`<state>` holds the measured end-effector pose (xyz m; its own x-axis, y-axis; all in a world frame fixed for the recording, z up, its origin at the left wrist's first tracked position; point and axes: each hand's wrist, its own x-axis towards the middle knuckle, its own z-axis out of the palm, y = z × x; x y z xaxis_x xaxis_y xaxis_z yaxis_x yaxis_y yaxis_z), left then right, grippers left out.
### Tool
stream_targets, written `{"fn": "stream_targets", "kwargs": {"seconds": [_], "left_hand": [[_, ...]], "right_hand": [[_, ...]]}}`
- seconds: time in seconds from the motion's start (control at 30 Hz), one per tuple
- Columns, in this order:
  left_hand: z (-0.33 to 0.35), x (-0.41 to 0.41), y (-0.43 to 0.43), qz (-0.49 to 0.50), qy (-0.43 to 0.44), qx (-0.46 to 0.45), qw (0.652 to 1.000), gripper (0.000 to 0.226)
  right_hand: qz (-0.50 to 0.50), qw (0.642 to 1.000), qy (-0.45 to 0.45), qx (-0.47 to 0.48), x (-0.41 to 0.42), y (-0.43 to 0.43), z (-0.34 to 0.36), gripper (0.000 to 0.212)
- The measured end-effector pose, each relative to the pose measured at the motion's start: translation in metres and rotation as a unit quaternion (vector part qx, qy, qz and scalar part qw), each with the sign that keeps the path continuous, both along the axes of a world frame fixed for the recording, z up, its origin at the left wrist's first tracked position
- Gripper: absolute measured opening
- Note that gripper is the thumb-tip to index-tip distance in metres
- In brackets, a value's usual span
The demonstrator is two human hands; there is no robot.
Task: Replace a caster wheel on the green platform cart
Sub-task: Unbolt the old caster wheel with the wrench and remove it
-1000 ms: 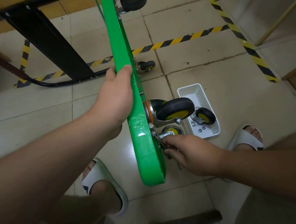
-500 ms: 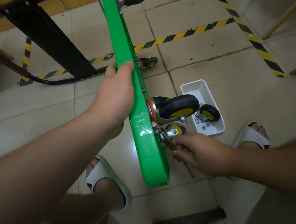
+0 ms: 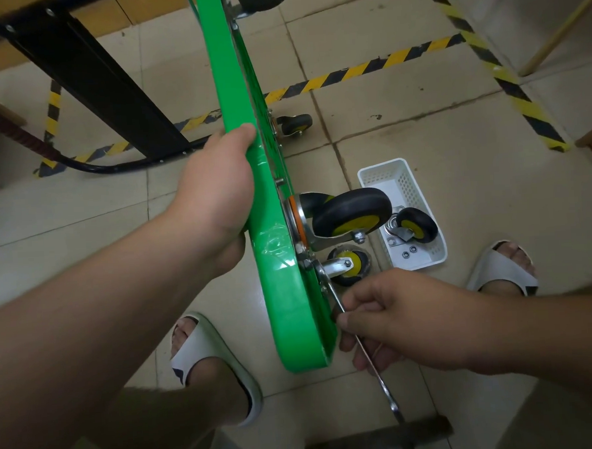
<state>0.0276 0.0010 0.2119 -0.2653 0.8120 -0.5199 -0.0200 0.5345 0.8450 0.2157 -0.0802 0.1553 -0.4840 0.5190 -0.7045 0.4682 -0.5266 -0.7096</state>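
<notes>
Basket point(image 3: 420, 197) holds spare caster point(image 3: 416, 230), nuts point(image 3: 409, 251); left hand point(image 3: 217, 194) holds cart point(image 3: 285, 310); right hand point(image 3: 406, 325), wrench point(image 3: 381, 381).

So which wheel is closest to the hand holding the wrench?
The small yellow-hubbed wheel just above the right hand, below the big wheel; the basket wheel lies farther off.

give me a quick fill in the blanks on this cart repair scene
1. The left hand grips the edge of the ____ platform cart.
2. The right hand holds a wrench close to the mounted caster, whose hub is ____.
3. A spare caster and loose nuts lie in the ____ basket on the floor.

Missing words: green; yellow; white
</notes>
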Motion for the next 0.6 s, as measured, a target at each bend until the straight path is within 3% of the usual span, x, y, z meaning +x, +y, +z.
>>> {"fn": "stream_targets", "kwargs": {"seconds": [0.6], "left_hand": [[0.009,0.011,-0.005,0.013,0.044,-0.002,0.999,0.034]], "right_hand": [[-0.050,0.999,-0.001,0.011,-0.009,0.000,-0.012,0.016]]}}
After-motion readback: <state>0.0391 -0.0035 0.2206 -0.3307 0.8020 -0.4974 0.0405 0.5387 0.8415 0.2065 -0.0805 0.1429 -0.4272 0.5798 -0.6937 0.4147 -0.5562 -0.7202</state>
